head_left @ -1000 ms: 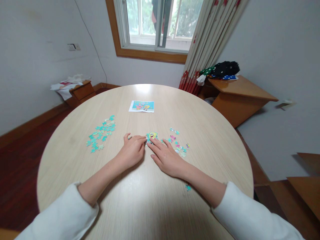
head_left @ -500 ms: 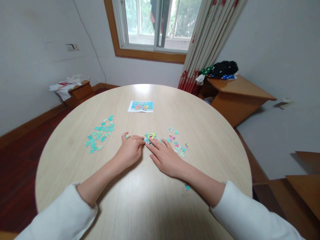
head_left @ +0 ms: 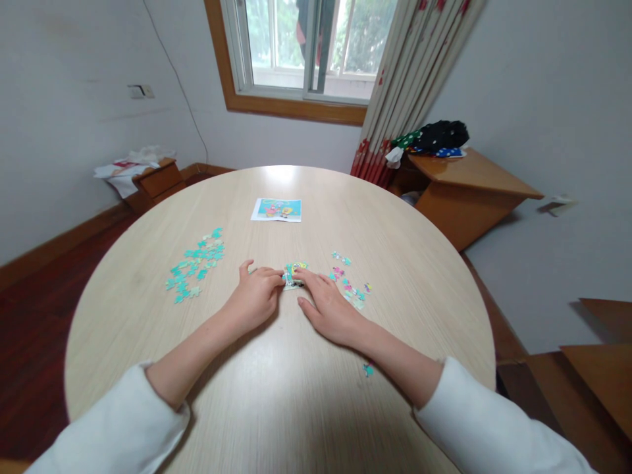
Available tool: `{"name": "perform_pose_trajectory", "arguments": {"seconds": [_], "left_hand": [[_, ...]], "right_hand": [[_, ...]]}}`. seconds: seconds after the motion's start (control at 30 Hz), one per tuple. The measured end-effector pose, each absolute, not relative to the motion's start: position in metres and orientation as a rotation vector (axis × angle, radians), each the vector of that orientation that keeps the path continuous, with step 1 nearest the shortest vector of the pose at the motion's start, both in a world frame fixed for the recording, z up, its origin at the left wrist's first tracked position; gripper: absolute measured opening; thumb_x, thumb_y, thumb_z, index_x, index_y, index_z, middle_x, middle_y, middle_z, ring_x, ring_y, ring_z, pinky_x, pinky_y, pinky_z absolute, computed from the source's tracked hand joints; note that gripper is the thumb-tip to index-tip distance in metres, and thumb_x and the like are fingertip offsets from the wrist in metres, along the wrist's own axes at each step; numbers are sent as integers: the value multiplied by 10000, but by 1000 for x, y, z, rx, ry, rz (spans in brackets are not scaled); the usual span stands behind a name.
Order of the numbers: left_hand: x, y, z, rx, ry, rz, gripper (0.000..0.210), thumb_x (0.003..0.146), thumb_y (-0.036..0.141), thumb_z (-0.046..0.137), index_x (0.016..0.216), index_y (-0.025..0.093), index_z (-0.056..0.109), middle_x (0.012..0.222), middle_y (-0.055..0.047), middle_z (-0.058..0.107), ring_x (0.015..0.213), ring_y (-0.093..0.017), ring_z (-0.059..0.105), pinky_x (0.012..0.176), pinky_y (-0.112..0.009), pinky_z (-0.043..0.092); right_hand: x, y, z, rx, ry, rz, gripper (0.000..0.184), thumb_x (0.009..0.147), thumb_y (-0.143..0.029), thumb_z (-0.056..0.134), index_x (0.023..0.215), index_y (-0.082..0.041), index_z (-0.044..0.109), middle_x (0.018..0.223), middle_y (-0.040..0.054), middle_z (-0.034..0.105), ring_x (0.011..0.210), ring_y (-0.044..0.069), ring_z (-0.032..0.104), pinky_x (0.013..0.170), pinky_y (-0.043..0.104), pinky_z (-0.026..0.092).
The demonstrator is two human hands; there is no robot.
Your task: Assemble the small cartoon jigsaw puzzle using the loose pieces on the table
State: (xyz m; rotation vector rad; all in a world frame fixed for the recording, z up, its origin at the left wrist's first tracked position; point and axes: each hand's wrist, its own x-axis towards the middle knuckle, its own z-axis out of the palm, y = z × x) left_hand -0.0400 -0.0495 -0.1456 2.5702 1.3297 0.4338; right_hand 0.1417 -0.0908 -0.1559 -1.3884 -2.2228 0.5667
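Note:
A small joined patch of jigsaw puzzle (head_left: 293, 279) with a yellow cartoon face lies on the table between my hands. My left hand (head_left: 259, 292) has its fingers bent together, gripping the patch's left edge, with one finger raised. Stretched over the patch's right side, my right hand (head_left: 328, 307) touches it with its fingertips, thumb held apart. My fingers cover part of the patch. Just right of that hand lie loose pink, teal and pale puzzle pieces (head_left: 348, 288). One teal piece (head_left: 368, 370) rests by my right forearm.
Many teal pieces (head_left: 197, 263) are spread on the left of the round table (head_left: 276, 408). A reference picture (head_left: 277, 210) lies toward the far edge. Beyond the table stand a wooden desk (head_left: 474, 172) with clothes on it and a curtain (head_left: 395, 85) beside the window.
My right hand has shifted slightly on the patch, its fingers drawing back and showing more of the lower edge. My left hand stays almost in place. The view moves slightly.

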Motion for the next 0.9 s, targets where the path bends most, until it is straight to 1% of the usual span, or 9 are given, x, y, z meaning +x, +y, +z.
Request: {"name": "perform_pose_trajectory", "arguments": {"seconds": [0.13,0.27,0.37,0.43,0.53,0.63,0.73,0.9], "left_hand": [[-41,-48,-146,2538,1322,468,369,828,85,365,938,191,701,1122,-105,719,1058,-248,645,1067,-589,209],[-42,-47,-150,2482,1333,520,345,859,125,357,930,202,686,1093,-89,728,1024,-242,654,1061,-572,227],[-43,-45,-153,2445,1331,615,319,867,140,361,944,203,665,1099,-83,723,1032,-229,647,1047,-534,255],[-44,-44,-153,2422,1337,759,299,853,134,378,951,197,652,1098,-83,720,1028,-219,641,1020,-487,294],[-44,-45,-148,2384,1381,979,268,819,118,409,940,186,638,1025,-75,720,964,-207,637,945,-418,353],[-43,-47,-142,2343,1457,1094,187,825,151,447,892,186,618,927,-61,698,905,-207,619,890,-389,368],[-41,-48,-140,2309,1511,1126,110,819,188,491,863,194,592,846,-36,669,829,-195,600,850,-370,368],[-42,-48,-142,2287,1498,1119,78,833,214,500,845,194,575,798,-14,653,762,-178,586,847,-364,354]], "right_hand": [[146,-87,-160,-1274,-2083,543,349,885,-162,432,1233,-166,465,1324,146,553,1284,229,474,1086,465,362],[156,-81,-155,-1260,-1978,435,242,889,-178,421,1111,-210,512,1171,117,614,1120,232,565,977,468,422],[169,-74,-151,-1316,-1894,354,182,877,-196,431,1020,-207,545,1069,106,628,1038,233,580,917,443,439],[179,-68,-150,-1349,-1829,313,167,860,-196,438,971,-196,562,1011,104,628,983,230,585,880,425,447],[193,-59,-152,-1376,-1751,276,137,832,-196,463,902,-196,580,925,83,623,866,205,583,819,382,457],[201,-52,-153,-1399,-1685,246,116,783,-184,497,853,-193,589,842,61,600,796,190,562,759,345,452],[205,-48,-154,-1425,-1640,242,128,744,-175,506,834,-189,596,779,35,566,729,171,533,701,308,431],[205,-48,-154,-1462,-1604,302,142,726,-183,489,804,-176,607,685,-4,510,606,134,459,601,266,365]]}}
